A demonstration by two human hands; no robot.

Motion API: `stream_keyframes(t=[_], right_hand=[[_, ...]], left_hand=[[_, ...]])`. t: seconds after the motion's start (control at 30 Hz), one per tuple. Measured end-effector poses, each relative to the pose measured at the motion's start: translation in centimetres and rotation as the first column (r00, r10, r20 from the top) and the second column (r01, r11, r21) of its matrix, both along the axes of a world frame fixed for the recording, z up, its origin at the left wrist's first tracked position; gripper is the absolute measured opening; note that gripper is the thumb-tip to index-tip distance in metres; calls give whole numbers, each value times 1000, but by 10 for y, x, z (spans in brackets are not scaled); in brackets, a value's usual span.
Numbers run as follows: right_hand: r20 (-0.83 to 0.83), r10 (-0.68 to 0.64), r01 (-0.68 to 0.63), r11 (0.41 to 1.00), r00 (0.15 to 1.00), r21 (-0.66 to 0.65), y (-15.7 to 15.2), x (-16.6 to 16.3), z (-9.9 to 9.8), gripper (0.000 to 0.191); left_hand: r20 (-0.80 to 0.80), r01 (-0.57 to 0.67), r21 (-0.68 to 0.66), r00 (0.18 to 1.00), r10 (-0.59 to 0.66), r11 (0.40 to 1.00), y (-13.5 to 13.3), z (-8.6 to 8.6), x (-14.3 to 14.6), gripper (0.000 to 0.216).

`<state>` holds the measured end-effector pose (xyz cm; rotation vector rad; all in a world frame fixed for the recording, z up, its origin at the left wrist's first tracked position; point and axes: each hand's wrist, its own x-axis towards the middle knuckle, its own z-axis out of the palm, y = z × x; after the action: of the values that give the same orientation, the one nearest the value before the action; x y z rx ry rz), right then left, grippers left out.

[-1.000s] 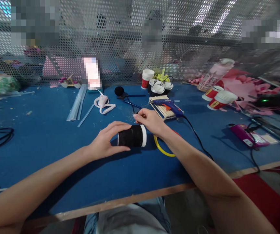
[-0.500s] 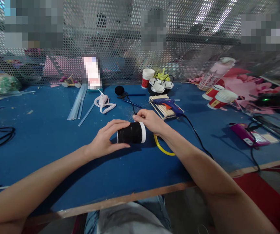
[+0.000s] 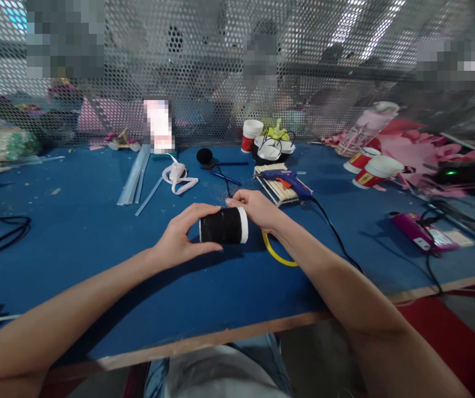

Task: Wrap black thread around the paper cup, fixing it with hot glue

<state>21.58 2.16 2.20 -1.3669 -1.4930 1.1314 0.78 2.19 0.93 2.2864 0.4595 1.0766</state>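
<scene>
A paper cup wrapped in black [image 3: 221, 226], its white rim facing right, lies on its side in my left hand [image 3: 179, 232]. The thumb is below it and the fingers are above and behind. My right hand [image 3: 252, 207] is closed in a pinch just beyond the cup's rim. A black cord [image 3: 226, 181] runs from beside a round black ball [image 3: 204, 156] down to those fingertips; the exact grip is partly hidden. Under my right wrist a yellow ring [image 3: 279, 257] shows in part.
Beyond my hands, a blue glue gun [image 3: 289, 179] rests on a wooden stick rack [image 3: 276, 190]. White ribbon [image 3: 176, 174], clear glue sticks [image 3: 132, 179] and a lit phone [image 3: 159, 127] are left. Red-and-white cups [image 3: 378, 170] and a purple power strip [image 3: 420, 232] are right. Perforated mesh [image 3: 204, 66] stands behind.
The view has shifted very slightly. Both hands and the black-wrapped cup keep nearly the same position, and the black cord still leads to my right fingertips.
</scene>
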Motion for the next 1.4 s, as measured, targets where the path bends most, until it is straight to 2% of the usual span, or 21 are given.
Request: stream_keyframes(t=[0.27,0.33,0.4,0.47,0.53,0.6,0.67,0.8,0.9,0.97,1.07,1.13,1.2,1.33,1.4], right_hand=[[44,-14,14,1000,999,3,3,-1,-2,31],[145,-28,20,998,989,51,5,2,3,33],[300,-96,53,987,949,149,5,7,11,36],[379,-166,90,973,910,211,2,11,19,40],[326,-130,82,984,936,156,-5,14,24,43],[206,-7,-7,998,978,67,-14,13,24,41],[87,69,-73,997,994,38,-21,10,20,33],[-73,51,-50,999,996,14,-30,3,10,18],[21,34,-36,998,999,60,-36,1,9,16],[127,22,-41,989,992,144,-41,0,11,14],[216,10,-66,965,976,254,-47,0,13,12],[252,25,-95,959,967,268,-49,0,12,12],[271,19,-95,958,962,271,-49,0,12,13],[191,-127,50,930,973,365,-46,1,11,17],[164,-137,70,931,977,359,-44,3,11,22]], left_hand=[[-26,-1,45,1000,2,999,1,2,-1,60],[-37,-8,74,999,11,997,2,3,-1,59],[-48,-40,79,998,44,996,4,3,-1,57],[-63,-93,56,993,96,994,6,1,0,55],[-91,-148,24,985,149,989,7,-3,0,56],[-97,-177,11,979,178,984,8,-6,1,57],[-112,-179,24,977,181,984,8,-8,1,58],[-147,-133,77,979,143,988,8,-8,0,58],[-183,-125,65,974,135,990,9,-5,-1,66],[-208,-155,-2,966,151,988,9,-3,-1,73],[-209,-180,-149,967,147,972,9,0,-1,66],[-201,-176,-202,970,135,963,8,0,-1,57],[-179,-191,-201,972,155,961,8,0,-1,56],[-173,-170,-116,974,149,979,7,-3,0,56],[-186,-136,-81,975,119,987,6,-3,0,55]])
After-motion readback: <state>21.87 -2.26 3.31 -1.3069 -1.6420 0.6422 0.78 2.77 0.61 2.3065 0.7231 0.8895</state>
